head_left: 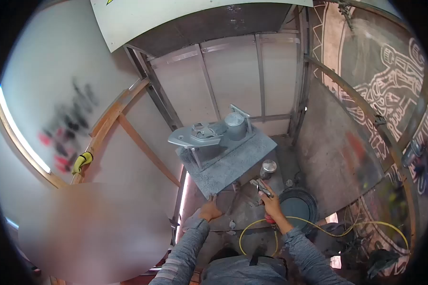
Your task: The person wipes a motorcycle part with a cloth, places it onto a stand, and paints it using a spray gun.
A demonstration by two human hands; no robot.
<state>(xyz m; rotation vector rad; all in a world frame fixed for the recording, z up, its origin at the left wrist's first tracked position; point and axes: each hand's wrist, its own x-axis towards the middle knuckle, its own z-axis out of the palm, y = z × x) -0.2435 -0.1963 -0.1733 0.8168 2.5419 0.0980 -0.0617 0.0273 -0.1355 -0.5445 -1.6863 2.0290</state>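
Note:
My right hand [272,205] is wrapped round the handle of a metal spray gun [261,187]. A silvery cup [268,169] shows just beyond the gun's front and seems to belong to it. A yellow air hose [252,224] runs from below the grip. My left hand [210,209] has its fingers at the near corner of a grey-coated board [242,164], closed on its edge. On the board stand a flat, pointed grey part [192,137] raised on a support, and a grey cylindrical can [235,127] with a bar behind it.
A dark round bucket or tub [297,206] stands right of my right hand. Light panels and a metal frame [259,71] close off the back. A yellow glove [82,162] hangs on a wooden beam [110,118] at left. A blurred area covers the lower left.

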